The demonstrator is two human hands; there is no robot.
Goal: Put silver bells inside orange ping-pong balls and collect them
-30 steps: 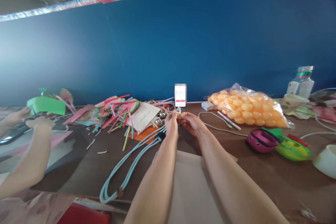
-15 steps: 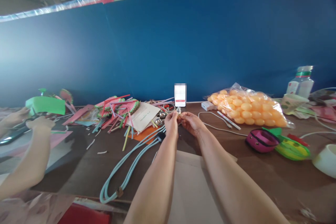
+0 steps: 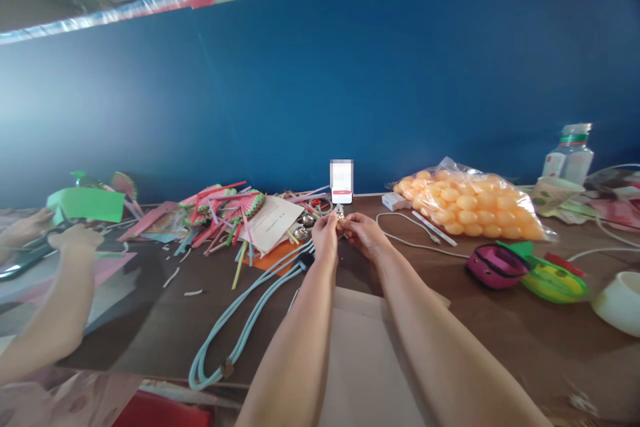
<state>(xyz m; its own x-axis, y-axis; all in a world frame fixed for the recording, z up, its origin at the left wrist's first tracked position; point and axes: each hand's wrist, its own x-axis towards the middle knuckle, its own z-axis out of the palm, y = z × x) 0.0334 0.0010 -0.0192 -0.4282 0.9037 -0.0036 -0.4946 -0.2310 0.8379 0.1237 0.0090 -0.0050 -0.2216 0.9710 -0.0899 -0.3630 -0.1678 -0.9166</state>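
Note:
Both my hands meet at the middle of the table, in front of an upright phone [image 3: 342,181]. My left hand [image 3: 325,233] is closed, its thumb and fingertips pinching a small shiny metal piece [image 3: 341,215]. Against the same piece my right hand [image 3: 364,233] pinches from the other side. The fingers cover most of it, so its exact kind does not show. Just left of my left hand lie round silver balls [image 3: 301,233] and a looped light blue cord [image 3: 240,317]. Beneath my forearms is a flat beige sheet [image 3: 367,353].
At the left, a co-worker's hands [image 3: 75,237] hold green paper [image 3: 87,205]. Folded paper strips [image 3: 225,210] and a white printed sheet [image 3: 270,223] are heaped nearby. To the right are a bag of orange balls [image 3: 470,203], a white cable [image 3: 425,245], a purple pouch [image 3: 497,267] and a bottle [image 3: 570,155].
My hands keep the same pinch on the small metal piece, with barely any finger movement. The whole view has shifted slightly; the co-worker's hands still hold the green paper.

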